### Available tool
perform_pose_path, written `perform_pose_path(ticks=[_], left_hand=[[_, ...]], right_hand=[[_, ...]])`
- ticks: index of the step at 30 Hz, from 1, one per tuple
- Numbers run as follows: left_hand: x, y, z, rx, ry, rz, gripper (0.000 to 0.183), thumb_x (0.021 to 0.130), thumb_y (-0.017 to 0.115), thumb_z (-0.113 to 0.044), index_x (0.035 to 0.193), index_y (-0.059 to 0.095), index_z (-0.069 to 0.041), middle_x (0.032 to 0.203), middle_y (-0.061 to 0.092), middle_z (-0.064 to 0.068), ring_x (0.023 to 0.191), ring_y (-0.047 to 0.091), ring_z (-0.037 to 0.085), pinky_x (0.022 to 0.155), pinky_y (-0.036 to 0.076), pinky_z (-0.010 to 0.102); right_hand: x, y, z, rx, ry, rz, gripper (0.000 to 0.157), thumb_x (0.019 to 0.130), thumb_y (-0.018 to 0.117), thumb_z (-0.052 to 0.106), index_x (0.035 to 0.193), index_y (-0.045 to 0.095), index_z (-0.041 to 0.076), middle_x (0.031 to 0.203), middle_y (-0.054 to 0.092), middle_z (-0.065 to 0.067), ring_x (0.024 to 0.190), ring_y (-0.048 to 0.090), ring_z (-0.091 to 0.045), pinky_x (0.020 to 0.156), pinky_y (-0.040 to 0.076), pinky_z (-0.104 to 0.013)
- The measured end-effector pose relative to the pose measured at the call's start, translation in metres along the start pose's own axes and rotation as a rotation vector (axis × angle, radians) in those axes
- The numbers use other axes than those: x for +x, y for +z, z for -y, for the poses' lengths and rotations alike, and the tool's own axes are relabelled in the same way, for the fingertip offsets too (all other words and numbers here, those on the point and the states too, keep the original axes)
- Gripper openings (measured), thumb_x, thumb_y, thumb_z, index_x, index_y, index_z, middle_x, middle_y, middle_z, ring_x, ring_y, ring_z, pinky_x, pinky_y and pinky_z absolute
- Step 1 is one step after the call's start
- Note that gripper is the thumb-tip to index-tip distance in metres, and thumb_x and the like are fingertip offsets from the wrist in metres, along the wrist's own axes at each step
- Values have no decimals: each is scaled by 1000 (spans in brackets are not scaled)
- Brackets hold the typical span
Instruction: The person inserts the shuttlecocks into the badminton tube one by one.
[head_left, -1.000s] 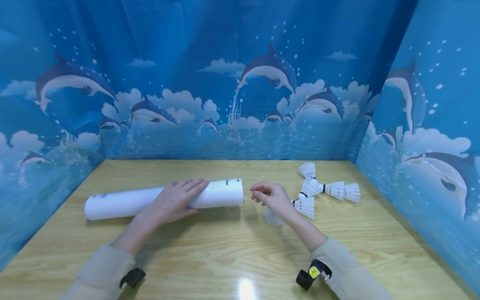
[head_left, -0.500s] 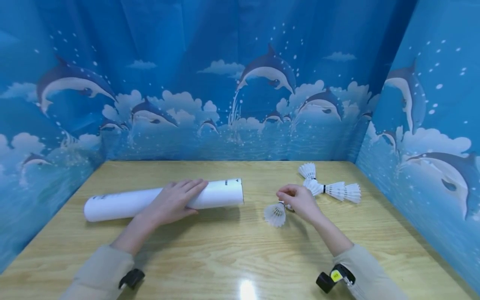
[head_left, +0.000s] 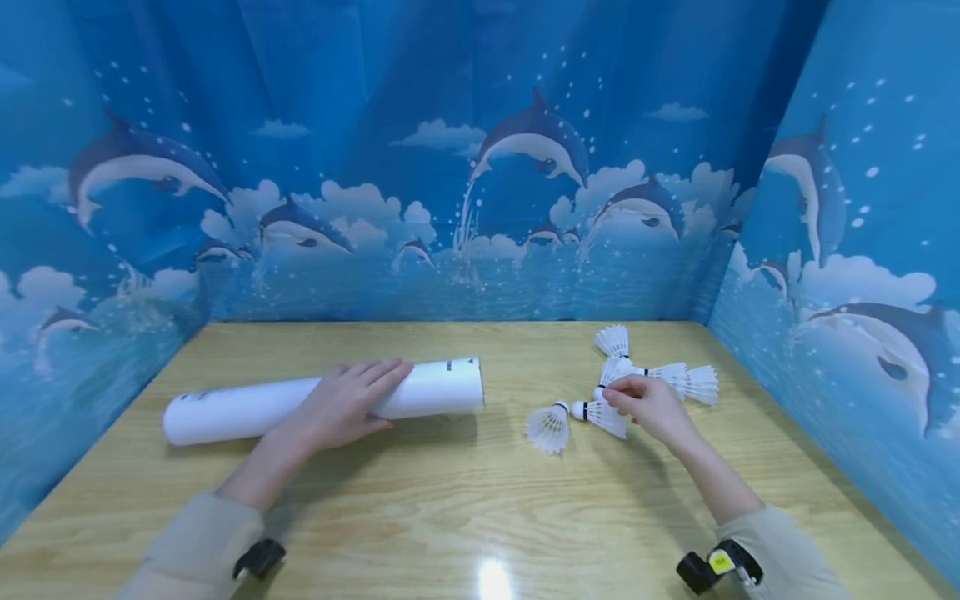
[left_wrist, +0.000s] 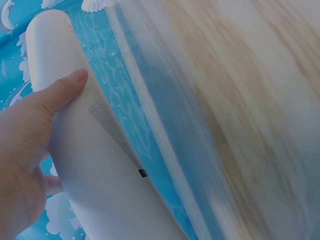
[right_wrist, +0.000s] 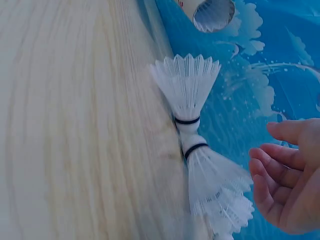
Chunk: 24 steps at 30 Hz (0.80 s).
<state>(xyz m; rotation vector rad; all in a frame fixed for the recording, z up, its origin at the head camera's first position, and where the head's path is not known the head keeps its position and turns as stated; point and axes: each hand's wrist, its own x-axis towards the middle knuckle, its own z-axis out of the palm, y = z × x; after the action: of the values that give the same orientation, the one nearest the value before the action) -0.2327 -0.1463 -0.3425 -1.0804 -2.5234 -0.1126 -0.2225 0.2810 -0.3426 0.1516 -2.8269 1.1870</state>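
A long white shuttlecock tube (head_left: 442, 388) lies slightly slanted on the left half of the table. My left hand (head_left: 343, 407) grips it from above; the left wrist view shows the thumb (left_wrist: 70, 90) along its side. In the right wrist view the tube's open end (right_wrist: 214, 15) shows white feathers inside. My right hand (head_left: 654, 410) hovers at the shuttlecocks with loosely curled fingers and nothing between them. Left of it lie two shuttlecocks, a nearer one (head_left: 547, 428) with its skirt toward me and another (head_left: 606, 417), corks close together.
Behind the right hand, several more shuttlecocks lie in a cluster, including one at the back (head_left: 612, 340) and a nested row (head_left: 701, 385) pointing right. Blue dolphin-print curtains (head_left: 375, 167) stand along the back and sides of the wooden table (head_left: 450, 517).
My right hand has moved right, from beside the tube's open end to the shuttlecock cluster, uncovering the two nearer shuttlecocks. The left hand and the tube stay in place.
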Motion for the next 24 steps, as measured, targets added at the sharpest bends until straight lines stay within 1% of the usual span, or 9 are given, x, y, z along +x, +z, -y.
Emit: perform_pose_path(ticks=[4, 9, 11, 13, 16, 21, 24], left_hand=[[-1, 1, 0, -2, -4, 4, 88, 68, 82, -34, 140, 40, -9, 134, 49, 14, 116, 50, 33, 86, 46, 57], [0, 1, 0, -2, -16, 10, 88, 68, 82, -35, 140, 39, -9, 135, 48, 13, 116, 50, 33, 87, 45, 57], [0, 0, 0, -3, -16, 11, 88, 68, 82, -35, 140, 39, -9, 135, 48, 13, 116, 50, 33, 87, 45, 57], [1, 0, 0, -4, -14, 13, 88, 68, 82, -34, 140, 40, -9, 135, 48, 14, 116, 50, 33, 86, 46, 57], [2, 0, -1, -5, -15, 16, 88, 68, 82, -35, 141, 39, -9, 135, 48, 13, 116, 50, 33, 86, 46, 57], [2, -1, -1, -2, -11, 15, 88, 68, 82, -35, 140, 39, -9, 135, 49, 14, 116, 50, 33, 85, 46, 58], [2, -1, 0, 2, -6, 15, 87, 68, 81, -35, 140, 40, -9, 135, 48, 14, 116, 50, 33, 85, 46, 58]], right_hand=[[-5, -8, -8, -104, -13, -31, 32, 89, 63, 26, 101, 66, -3, 84, 67, -8, 73, 59, -17, 58, 48, -30], [-9, -13, -16, -238, -10, -51, 36, 86, 65, 31, 99, 67, -2, 88, 67, -13, 80, 62, -26, 67, 50, -38], [-10, -14, -19, -271, 2, -47, 35, 85, 66, 33, 96, 68, 0, 87, 68, -12, 80, 62, -25, 67, 50, -38], [-9, -14, -22, -286, 3, -35, 34, 85, 66, 34, 93, 68, 1, 83, 67, -9, 75, 60, -22, 63, 48, -35], [-8, -12, -26, -262, -12, -15, 31, 85, 66, 29, 89, 68, -1, 76, 65, -5, 67, 57, -16, 57, 46, -30], [-6, -5, -28, -177, -55, -13, 22, 85, 65, 14, 87, 67, -7, 68, 65, -6, 60, 57, -12, 52, 45, -25], [-6, -1, -28, -149, -44, -15, 17, 85, 64, 10, 81, 66, -6, 63, 62, -5, 58, 53, -11, 50, 42, -23]])
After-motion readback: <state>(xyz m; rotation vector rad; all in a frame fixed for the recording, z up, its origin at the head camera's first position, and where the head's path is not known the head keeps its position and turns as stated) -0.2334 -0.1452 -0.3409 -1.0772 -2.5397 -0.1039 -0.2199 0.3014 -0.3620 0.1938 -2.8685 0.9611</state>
